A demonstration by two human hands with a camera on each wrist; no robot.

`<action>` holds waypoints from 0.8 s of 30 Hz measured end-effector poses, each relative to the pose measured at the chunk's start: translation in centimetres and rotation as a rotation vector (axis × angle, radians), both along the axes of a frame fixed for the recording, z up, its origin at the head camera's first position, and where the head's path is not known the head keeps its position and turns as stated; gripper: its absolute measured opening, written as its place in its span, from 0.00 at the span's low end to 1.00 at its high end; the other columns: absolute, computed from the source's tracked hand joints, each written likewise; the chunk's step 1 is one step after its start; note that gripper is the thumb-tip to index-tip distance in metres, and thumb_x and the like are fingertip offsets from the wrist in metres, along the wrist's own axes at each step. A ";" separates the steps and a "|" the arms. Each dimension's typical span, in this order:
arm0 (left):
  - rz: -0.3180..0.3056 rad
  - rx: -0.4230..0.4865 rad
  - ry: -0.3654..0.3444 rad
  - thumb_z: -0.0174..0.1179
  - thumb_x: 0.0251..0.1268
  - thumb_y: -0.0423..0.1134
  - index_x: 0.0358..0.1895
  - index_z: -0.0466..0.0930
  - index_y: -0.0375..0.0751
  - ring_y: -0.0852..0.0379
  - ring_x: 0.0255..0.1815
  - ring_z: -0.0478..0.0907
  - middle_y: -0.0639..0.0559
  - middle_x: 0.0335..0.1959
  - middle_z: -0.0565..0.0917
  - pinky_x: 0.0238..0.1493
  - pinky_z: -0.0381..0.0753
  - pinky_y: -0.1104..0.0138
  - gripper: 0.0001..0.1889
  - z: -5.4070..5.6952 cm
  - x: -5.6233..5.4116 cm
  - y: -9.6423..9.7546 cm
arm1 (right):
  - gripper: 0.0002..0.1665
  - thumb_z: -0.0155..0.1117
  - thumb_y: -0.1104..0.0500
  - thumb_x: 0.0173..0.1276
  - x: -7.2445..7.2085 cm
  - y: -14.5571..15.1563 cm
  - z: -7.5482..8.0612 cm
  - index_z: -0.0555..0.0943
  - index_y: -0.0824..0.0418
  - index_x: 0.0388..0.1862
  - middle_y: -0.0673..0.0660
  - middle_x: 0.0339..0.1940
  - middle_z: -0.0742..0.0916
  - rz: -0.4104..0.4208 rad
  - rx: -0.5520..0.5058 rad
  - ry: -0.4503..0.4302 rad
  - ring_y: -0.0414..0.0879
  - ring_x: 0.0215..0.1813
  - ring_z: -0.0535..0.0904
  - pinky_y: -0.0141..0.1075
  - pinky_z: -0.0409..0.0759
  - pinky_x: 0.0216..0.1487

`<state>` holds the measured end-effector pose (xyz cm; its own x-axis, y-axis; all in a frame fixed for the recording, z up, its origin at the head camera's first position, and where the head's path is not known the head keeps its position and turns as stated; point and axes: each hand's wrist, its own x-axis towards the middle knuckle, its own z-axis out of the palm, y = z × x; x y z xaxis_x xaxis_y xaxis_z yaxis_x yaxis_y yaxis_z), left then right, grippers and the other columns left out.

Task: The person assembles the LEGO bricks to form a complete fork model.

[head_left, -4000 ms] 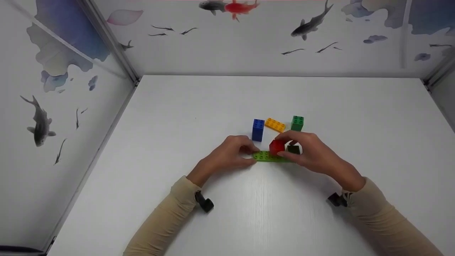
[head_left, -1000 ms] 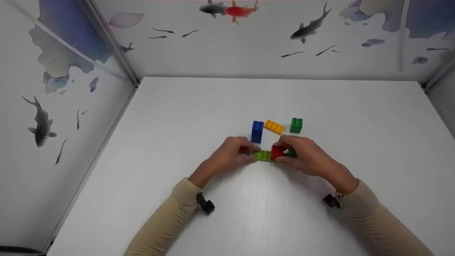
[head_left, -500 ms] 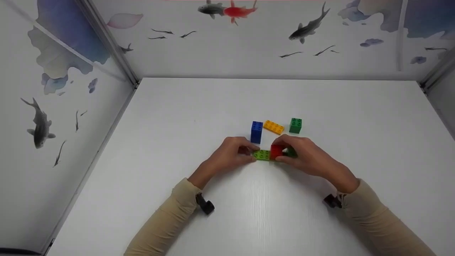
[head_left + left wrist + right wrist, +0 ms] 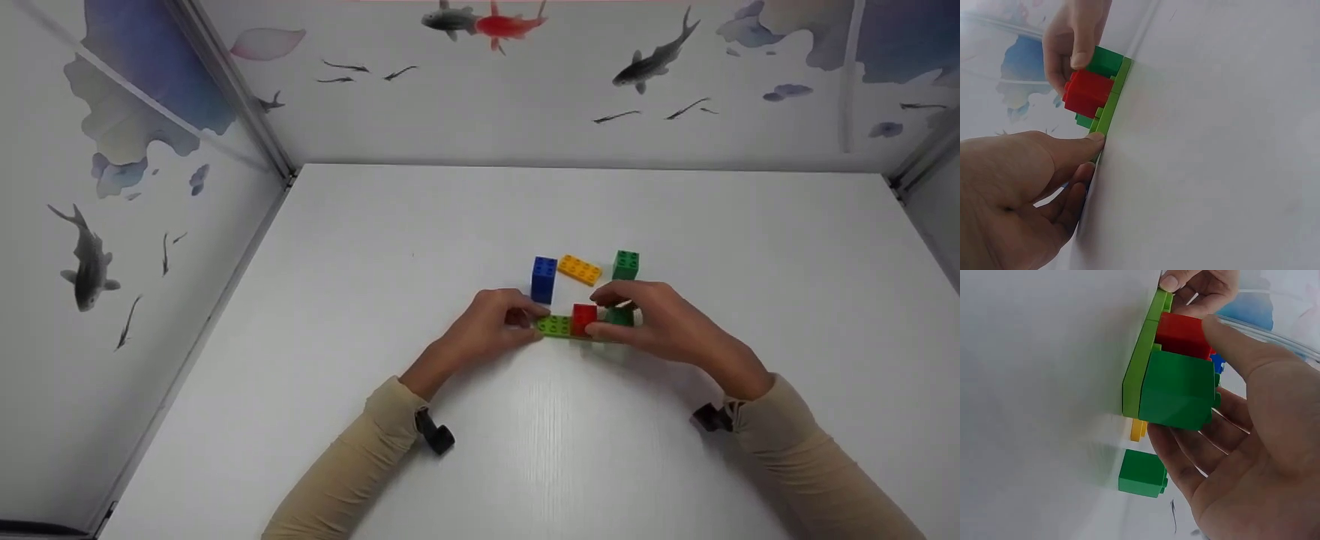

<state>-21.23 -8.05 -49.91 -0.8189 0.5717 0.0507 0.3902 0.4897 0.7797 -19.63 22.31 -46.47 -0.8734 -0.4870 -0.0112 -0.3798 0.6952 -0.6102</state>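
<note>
At the left end of the light green strip (image 4: 553,325), my left hand (image 4: 486,326) pinches it between thumb and fingers. My right hand (image 4: 667,326) has thumb and fingers parted widely; the thumb tip lies against the red block (image 4: 583,319), forefinger lifted clear.

Strip: long, thin, flat on the white table (image 4: 375,240), a fine seam across its side near the red block. Bare studs show between my left fingertips and the red block. The red block is boxy, studded on top, upright, its base meeting the strip. Right of it, across a narrow gap, stands a dark green block (image 4: 1176,391) on the strip, partly covered by my right hand in the head view.

Beyond: tall blue block (image 4: 544,280), upright; flat yellow block (image 4: 580,270) just beside it, lying aslant; second green block (image 4: 625,264) farther right, upright.
</note>
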 end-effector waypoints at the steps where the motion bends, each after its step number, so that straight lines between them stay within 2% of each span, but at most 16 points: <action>1: 0.002 0.001 -0.001 0.74 0.69 0.32 0.61 0.91 0.45 0.59 0.44 0.83 0.50 0.49 0.90 0.51 0.87 0.71 0.18 0.0 0.0 0.0 | 0.31 0.74 0.37 0.73 -0.1 0.2 0.1 0.85 0.55 0.64 0.52 0.58 0.92 -0.007 -0.010 -0.001 0.49 0.58 0.88 0.52 0.89 0.63; 4: 0.002 0.002 0.003 0.74 0.69 0.32 0.61 0.91 0.45 0.59 0.45 0.83 0.50 0.50 0.90 0.51 0.87 0.71 0.18 -0.1 0.0 0.0 | 0.29 0.67 0.37 0.79 -0.5 0.8 0.5 0.86 0.56 0.64 0.53 0.58 0.92 -0.036 -0.039 0.002 0.50 0.59 0.88 0.54 0.89 0.63; 8: -0.002 0.015 0.000 0.74 0.69 0.32 0.60 0.91 0.44 0.60 0.46 0.83 0.51 0.51 0.90 0.52 0.87 0.71 0.18 -0.2 0.0 -0.1 | 0.24 0.62 0.39 0.83 -0.9 1.6 0.7 0.88 0.55 0.61 0.53 0.56 0.92 -0.080 -0.069 0.057 0.51 0.59 0.88 0.56 0.89 0.62; 17: -0.017 0.044 -0.021 0.75 0.69 0.32 0.60 0.91 0.45 0.61 0.46 0.85 0.51 0.54 0.90 0.54 0.88 0.69 0.17 -0.1 0.0 -0.2 | 0.13 0.70 0.55 0.79 -1.6 2.9 0.1 0.88 0.58 0.57 0.53 0.51 0.93 -0.157 -0.121 0.218 0.51 0.54 0.89 0.54 0.91 0.53; 21: -0.017 0.041 -0.016 0.75 0.69 0.33 0.60 0.91 0.45 0.61 0.46 0.84 0.52 0.53 0.90 0.54 0.88 0.69 0.17 -0.2 -0.1 -0.3 | 0.15 0.74 0.59 0.76 -1.8 3.2 -0.3 0.86 0.59 0.58 0.56 0.55 0.91 -0.169 -0.136 0.269 0.54 0.58 0.87 0.55 0.91 0.53; 24: -0.014 0.038 -0.014 0.75 0.69 0.33 0.60 0.91 0.46 0.60 0.46 0.84 0.52 0.53 0.90 0.53 0.88 0.69 0.17 -0.2 -0.1 -0.3 | 0.18 0.74 0.60 0.75 -2.0 3.3 -0.6 0.85 0.59 0.61 0.58 0.61 0.88 -0.167 -0.139 0.271 0.56 0.64 0.84 0.57 0.91 0.55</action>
<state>-21.34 -8.33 -50.12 -0.8113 0.5814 0.0612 0.3861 0.4543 0.8028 -21.63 25.59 -47.06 -0.9033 -0.3174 0.2887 -0.4290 0.6786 -0.5962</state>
